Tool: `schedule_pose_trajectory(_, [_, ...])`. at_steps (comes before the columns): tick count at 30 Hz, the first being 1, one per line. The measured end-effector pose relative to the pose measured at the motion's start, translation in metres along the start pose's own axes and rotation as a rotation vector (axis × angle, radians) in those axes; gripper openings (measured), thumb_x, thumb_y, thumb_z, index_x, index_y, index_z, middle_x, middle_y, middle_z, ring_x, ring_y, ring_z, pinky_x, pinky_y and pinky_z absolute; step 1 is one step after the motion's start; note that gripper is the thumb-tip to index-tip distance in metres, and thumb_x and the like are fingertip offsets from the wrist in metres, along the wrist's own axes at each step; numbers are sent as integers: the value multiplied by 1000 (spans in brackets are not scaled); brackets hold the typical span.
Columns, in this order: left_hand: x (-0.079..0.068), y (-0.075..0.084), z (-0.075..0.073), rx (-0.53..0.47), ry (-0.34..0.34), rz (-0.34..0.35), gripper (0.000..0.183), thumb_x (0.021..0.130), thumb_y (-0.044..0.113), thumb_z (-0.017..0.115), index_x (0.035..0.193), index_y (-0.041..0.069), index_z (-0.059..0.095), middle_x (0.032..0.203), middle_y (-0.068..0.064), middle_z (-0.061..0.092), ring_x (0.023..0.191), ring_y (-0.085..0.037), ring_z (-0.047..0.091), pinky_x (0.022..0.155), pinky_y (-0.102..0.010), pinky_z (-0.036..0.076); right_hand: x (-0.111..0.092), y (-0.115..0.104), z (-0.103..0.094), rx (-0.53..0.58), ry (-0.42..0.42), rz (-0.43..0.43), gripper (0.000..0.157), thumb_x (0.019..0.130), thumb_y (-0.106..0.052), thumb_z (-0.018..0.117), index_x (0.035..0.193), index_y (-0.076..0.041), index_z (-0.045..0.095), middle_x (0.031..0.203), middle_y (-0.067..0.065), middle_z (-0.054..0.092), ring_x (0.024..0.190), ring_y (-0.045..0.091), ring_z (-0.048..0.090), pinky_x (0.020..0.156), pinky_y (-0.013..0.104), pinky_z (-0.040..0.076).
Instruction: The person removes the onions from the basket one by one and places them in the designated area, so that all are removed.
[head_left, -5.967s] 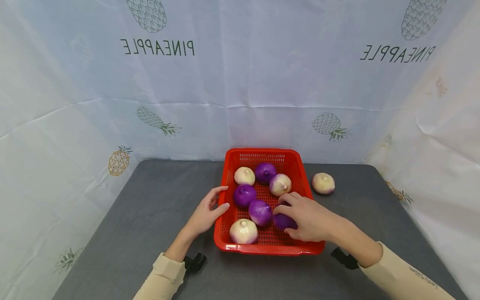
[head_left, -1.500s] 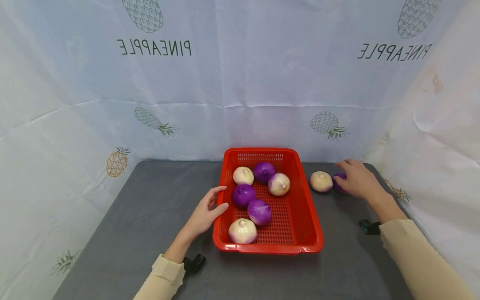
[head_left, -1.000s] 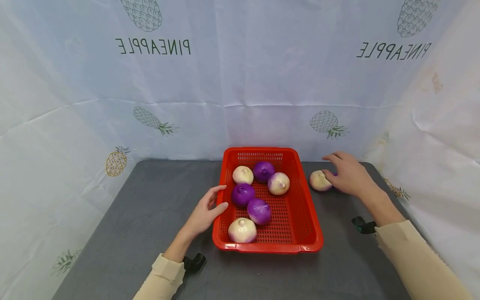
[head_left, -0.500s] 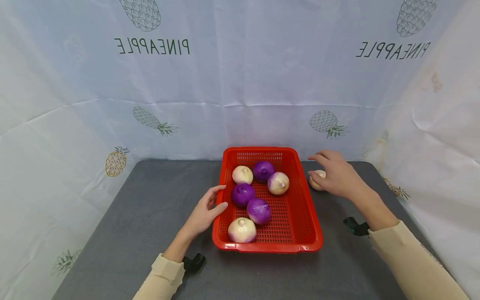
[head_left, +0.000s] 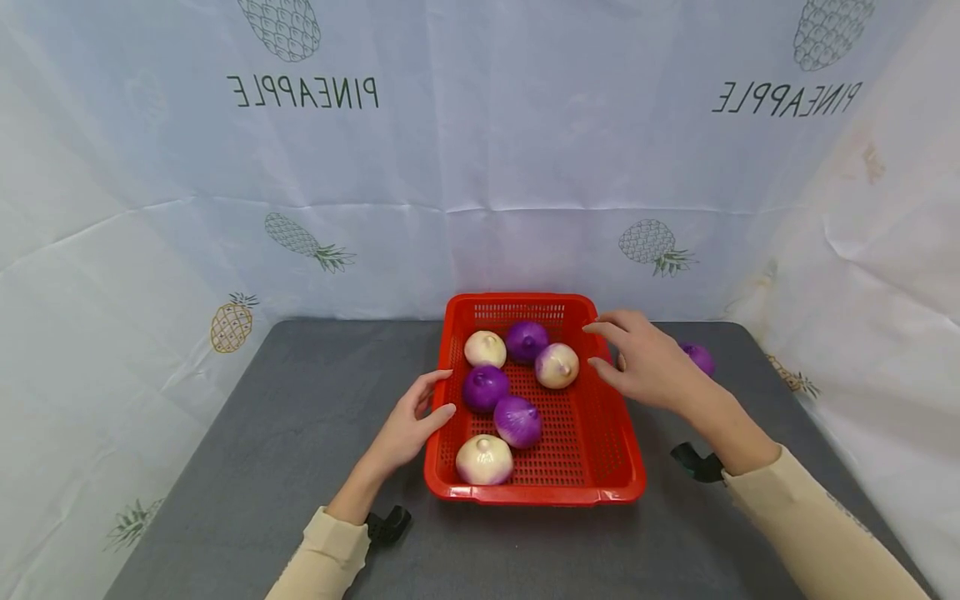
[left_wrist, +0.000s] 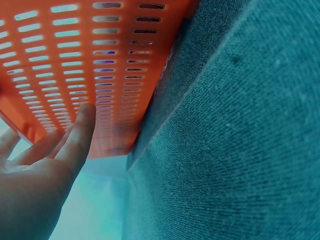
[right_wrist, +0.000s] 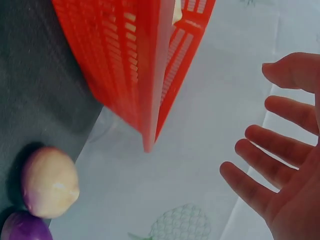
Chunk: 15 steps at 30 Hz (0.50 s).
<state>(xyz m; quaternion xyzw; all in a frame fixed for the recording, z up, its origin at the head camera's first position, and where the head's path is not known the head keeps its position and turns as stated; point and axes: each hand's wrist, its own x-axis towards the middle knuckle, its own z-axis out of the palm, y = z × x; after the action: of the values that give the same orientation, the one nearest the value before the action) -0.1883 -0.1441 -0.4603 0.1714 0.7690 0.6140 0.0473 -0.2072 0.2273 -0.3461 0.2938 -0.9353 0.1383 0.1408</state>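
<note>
My left hand (head_left: 408, 427) rests at the left side of a red plastic basket (head_left: 525, 495), fingertips against its slotted wall in the left wrist view. Over the basket's right rim hovers my right hand (head_left: 648, 364), thumb and fingers spread with nothing between them. Nearest to its fingertips lies a white-and-purple onion (head_left: 557, 367). Also in the basket are a white onion (head_left: 485, 349), several purple onions such as the back one (head_left: 527, 342), and a larger white onion (head_left: 484, 460) at the front left.
Right of the basket, a purple onion (head_left: 697, 358) lies on the dark grey table (head_left: 322, 392). Beside it, mostly hidden by my right hand in the head view, is a pale onion (right_wrist: 51, 182). A pineapple-print cloth (head_left: 517, 150) hangs behind.
My right hand took a purple onion from the basket, set it beside the pale onion at the right, released it and came back left over the rim. My left hand stayed put.
</note>
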Motion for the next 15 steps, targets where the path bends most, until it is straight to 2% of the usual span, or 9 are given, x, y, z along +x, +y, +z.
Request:
schedule_pose_trajectory(5, [0,0,0,4,1,-6,58,99,16,66,151,7,42,149,-19,49,133,-38,51,99,-48,53,1,-12,4,54,-24,-22,45,86,-16,78,128,-7,66,129,15,59,119,34,55,91,55,56])
schedule_pose_trajectory(11, [-1,1,0,2,1,-6,58,99,17,66,151,7,42,149,-19,48,133,-38,51,99,-48,53,2,-23,10,51,-33,-73,44,84,-19,79,127,-10,68,129,12,60,118,30,56,87,51,58])
schedule_pose_trajectory(15, [-1,1,0,-2,0,5,57,99,16,65,150,7,42,149,-19,49,132,-38,51,98,-48,53,3,-29,15,84,-43,-114,46,84,-17,81,128,-11,68,129,12,61,119,29,56,91,48,57])
